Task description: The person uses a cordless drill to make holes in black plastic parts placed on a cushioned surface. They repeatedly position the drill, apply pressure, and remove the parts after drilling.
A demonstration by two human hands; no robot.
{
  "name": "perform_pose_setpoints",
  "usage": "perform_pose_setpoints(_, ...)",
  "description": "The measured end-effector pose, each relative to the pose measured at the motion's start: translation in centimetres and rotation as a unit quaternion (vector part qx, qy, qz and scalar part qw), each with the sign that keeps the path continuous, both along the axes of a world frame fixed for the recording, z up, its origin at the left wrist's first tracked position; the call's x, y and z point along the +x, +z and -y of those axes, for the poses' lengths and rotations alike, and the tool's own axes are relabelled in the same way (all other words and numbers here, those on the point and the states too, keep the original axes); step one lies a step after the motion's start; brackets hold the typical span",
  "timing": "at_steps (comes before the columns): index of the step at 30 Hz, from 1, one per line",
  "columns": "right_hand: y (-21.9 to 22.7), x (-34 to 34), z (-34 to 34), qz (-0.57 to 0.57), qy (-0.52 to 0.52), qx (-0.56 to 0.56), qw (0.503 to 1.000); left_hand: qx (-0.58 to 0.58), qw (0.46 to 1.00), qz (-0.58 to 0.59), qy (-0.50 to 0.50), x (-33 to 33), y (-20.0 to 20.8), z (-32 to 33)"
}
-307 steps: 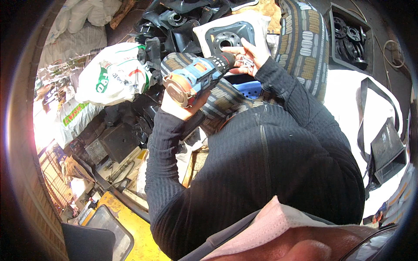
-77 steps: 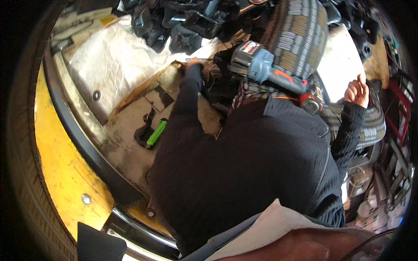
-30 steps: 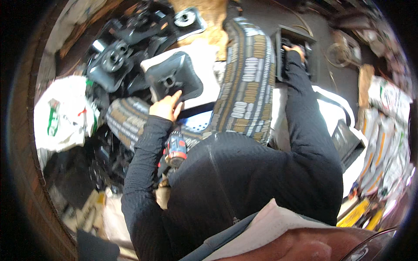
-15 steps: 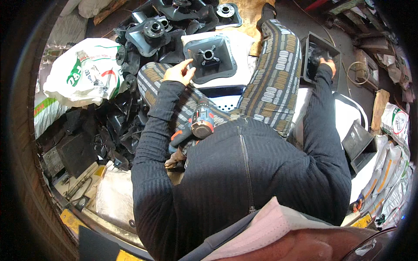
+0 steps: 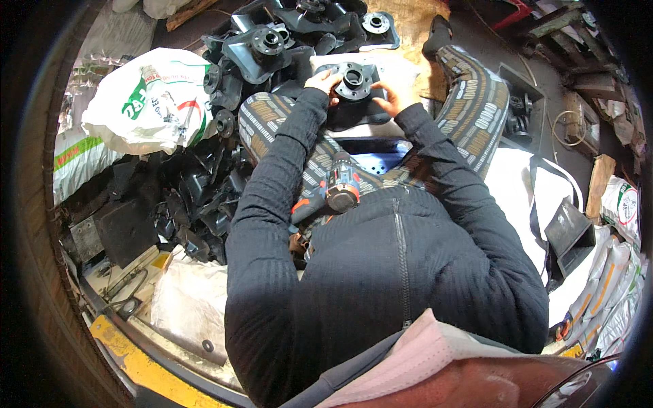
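Note:
A round black flange (image 5: pixel 354 79) with a central hole and small holes around its rim sits over the middle of a square black housing (image 5: pixel 350 117). My left hand (image 5: pixel 322 83) grips the flange's left side, fingers bent. From the right, my right hand (image 5: pixel 397 100) reaches it with thumb and fingers at its edge. The housing rests on a white padded surface (image 5: pixel 398 75) between my legs, its underside hidden. In my lap lies a cordless drill (image 5: pixel 340 192), chuck pointing away from me.
Beyond my left hand, black housings with flanges (image 5: pixel 262 51) are piled up. A white sack (image 5: pixel 146 102) stands at the left above more black parts (image 5: pixel 194 194). At the right is a grey bin (image 5: pixel 537 112) with black flanges inside. A blue perforated basket (image 5: pixel 377 160) lies between my thighs.
My right hand has come from the grey bin to the housing, and a black flange is now on it. My left hand has moved from the housing's corner to the flange.

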State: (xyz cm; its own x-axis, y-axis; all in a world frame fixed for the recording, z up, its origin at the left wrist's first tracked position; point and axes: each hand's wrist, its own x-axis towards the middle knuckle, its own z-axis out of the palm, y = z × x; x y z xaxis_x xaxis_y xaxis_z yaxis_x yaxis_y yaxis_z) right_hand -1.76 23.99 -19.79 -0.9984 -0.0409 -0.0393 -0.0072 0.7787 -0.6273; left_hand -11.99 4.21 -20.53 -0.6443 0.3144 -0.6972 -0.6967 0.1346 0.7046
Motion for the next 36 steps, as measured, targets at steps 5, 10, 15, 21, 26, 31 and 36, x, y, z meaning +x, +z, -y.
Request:
perform_pose_setpoints(5,-6.4,-0.4,-1.5,0.114,-0.151,-0.237,0.953,-0.036,0.999,-0.021,-0.029,1.0,-0.6,0.3)
perform_pose_setpoints(10,-6.7,-3.0,-1.1,0.170,-0.143,-0.222,0.950,-0.029,0.998,-0.002,-0.062,0.2,-0.6,1.4)
perform_pose_setpoints(15,-5.0,-3.4,-0.1,0.161,-0.150,-0.255,0.942,-0.060,0.997,-0.007,-0.047,2.5,-0.4,1.8)
perform_pose_setpoints(21,-4.0,-4.0,0.4,0.136,-0.159,-0.289,0.934,-0.076,0.995,0.021,-0.054,3.8,1.9,0.9)
perform_pose_setpoints(26,-4.4,-4.7,0.5,0.126,-0.166,-0.301,0.931,-0.063,0.997,0.034,-0.036,3.9,1.5,0.8)
perform_pose_setpoints(31,-7.9,-3.8,-2.1,0.043,-0.101,-0.356,0.928,-0.131,0.980,-0.094,-0.117,5.9,4.9,3.4)
perform_pose_setpoints(36,-6.2,-0.9,-5.3,0.256,-0.025,-0.919,0.298,-0.143,0.779,-0.328,-0.514,14.6,13.9,10.6)
